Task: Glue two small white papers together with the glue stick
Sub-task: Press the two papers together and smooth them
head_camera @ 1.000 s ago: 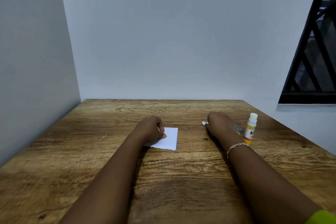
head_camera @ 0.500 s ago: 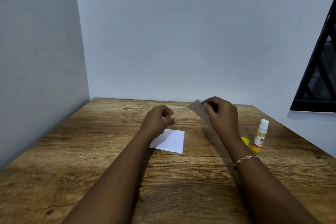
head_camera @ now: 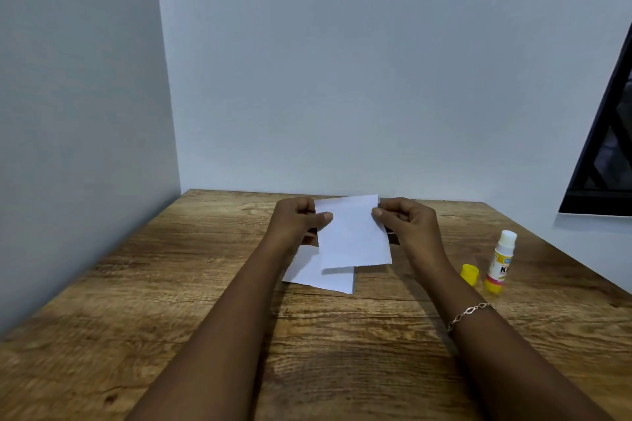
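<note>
Both hands hold one small white paper (head_camera: 352, 232) up above the table. My left hand (head_camera: 297, 220) pinches its left edge and my right hand (head_camera: 407, 220) pinches its right edge. Under it, a second white paper (head_camera: 321, 275) lies flat on the wooden table (head_camera: 171, 284), partly hidden by the held sheet and my left forearm. The glue stick (head_camera: 501, 261) stands upright at the right with its white tip uncovered. Its yellow cap (head_camera: 469, 274) lies just to its left.
Grey walls close in the table at the left and back. A dark window frame (head_camera: 602, 147) sits on the right wall. A bracelet (head_camera: 468, 314) circles my right wrist.
My right hand has carried the second paper from the right to the middle, above the lying sheet. My left hand has risen off the lying paper and taken the held sheet's left edge.
</note>
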`<state>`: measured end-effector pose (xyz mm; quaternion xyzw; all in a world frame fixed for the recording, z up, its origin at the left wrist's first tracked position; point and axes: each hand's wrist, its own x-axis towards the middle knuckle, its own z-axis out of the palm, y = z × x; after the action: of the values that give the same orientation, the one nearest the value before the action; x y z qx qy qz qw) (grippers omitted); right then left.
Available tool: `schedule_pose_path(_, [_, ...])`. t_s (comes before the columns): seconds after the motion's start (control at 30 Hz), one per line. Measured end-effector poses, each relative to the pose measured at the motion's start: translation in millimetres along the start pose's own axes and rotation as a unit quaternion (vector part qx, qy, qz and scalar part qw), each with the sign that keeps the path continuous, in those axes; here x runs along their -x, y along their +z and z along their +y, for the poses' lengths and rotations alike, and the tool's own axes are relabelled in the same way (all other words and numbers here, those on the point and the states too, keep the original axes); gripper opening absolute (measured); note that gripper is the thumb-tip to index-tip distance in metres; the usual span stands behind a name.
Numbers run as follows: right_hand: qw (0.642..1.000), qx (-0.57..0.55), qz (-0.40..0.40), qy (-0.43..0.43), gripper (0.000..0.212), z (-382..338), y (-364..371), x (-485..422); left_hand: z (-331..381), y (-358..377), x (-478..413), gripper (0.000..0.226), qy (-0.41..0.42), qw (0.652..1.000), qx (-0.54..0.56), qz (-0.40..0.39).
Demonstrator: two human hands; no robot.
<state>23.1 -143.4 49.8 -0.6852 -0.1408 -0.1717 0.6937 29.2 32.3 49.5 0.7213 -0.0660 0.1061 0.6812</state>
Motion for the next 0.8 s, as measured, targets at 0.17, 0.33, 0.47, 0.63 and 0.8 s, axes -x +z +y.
schedule_pose_path(0.17, [1.000,0.018,-0.003,0.017,0.013,3,-1,0,2,-5,2,0.044,-0.032,0.999,0.012,-0.006])
schedule_pose_path(0.33, [0.999,0.019,-0.021,0.035,0.012,4,-3,-1,1,-10,1,0.045,-0.069,0.998,0.007,-0.009])
schedule_pose_path(0.47, [0.999,0.006,-0.016,0.047,0.011,6,-4,-2,5,-11,5,0.030,-0.081,0.996,0.020,-0.014])
schedule_pose_path(0.63, [0.997,-0.005,0.060,0.048,0.011,8,-12,-5,-13,-19,-4,0.010,-0.024,0.964,-0.245,0.098])
schedule_pose_path(0.8, [0.996,-0.032,0.060,0.063,0.024,5,-11,-2,-28,-19,-12,0.051,-0.063,0.886,-0.457,-0.054])
